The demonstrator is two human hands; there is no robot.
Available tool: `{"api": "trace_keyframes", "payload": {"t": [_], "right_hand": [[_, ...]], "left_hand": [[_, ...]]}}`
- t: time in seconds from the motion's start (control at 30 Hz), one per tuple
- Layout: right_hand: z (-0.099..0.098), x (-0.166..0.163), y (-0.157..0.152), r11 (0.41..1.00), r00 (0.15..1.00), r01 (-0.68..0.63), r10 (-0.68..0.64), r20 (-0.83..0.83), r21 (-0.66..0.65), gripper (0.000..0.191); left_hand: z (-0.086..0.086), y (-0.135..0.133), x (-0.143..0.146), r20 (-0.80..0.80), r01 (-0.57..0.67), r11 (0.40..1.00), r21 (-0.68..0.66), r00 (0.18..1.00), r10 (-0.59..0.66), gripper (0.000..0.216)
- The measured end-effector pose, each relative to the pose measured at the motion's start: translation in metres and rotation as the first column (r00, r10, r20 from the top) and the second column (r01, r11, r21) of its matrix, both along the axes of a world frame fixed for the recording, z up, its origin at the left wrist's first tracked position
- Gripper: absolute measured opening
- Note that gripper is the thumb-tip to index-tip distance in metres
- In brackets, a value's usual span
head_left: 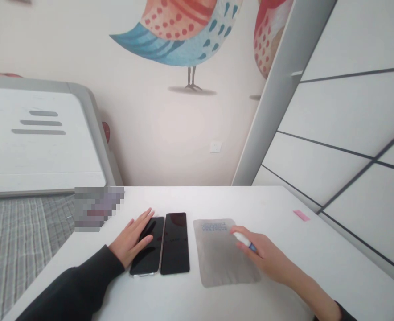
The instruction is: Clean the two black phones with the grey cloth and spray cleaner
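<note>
Two phones, one grey cloth, one small bottle and one pink slip on a white desk (197, 303), with two hands at work.

One left hand (133, 240) lies flat on the left phone (147, 247), its fingers (142, 220) stretched out and slightly spread across the dark screen. Touching it along the long side is the second phone (174, 243), screen dark too, nothing resting on it. Just beside that, apart by a narrow gap, lies the single grey cloth (222, 258), flat. One right hand (267, 258) rests over the cloth's right edge, fingers curled around a small white bottle (244, 240) with a blue part. Well apart, near the desk's right edge, lies one pink slip (301, 216).
</note>
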State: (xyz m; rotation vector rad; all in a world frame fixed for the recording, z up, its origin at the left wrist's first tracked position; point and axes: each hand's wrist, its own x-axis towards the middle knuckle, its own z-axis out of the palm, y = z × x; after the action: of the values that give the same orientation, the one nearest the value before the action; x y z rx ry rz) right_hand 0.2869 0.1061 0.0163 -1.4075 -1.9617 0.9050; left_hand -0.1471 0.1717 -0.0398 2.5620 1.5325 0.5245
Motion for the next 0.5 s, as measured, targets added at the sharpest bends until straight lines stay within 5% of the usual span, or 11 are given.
{"api": "trace_keyframes", "payload": {"t": [0.2,0.5], "right_hand": [[-0.0029,0.0005,-0.0018,0.996,0.981,-0.037,0.021,0.192,0.080,0.050],[-0.0048,0.0047,0.0006,0.984,0.964,-0.058,0.012,0.267,0.166,0.046]], "left_hand": [[-0.0023,0.0016,-0.0017,0.019,0.010,1.000,-0.027,1.000,-0.009,0.061],[-0.0050,0.0029,-0.0039,0.036,0.011,0.998,-0.070,0.999,-0.008,0.062]]}}
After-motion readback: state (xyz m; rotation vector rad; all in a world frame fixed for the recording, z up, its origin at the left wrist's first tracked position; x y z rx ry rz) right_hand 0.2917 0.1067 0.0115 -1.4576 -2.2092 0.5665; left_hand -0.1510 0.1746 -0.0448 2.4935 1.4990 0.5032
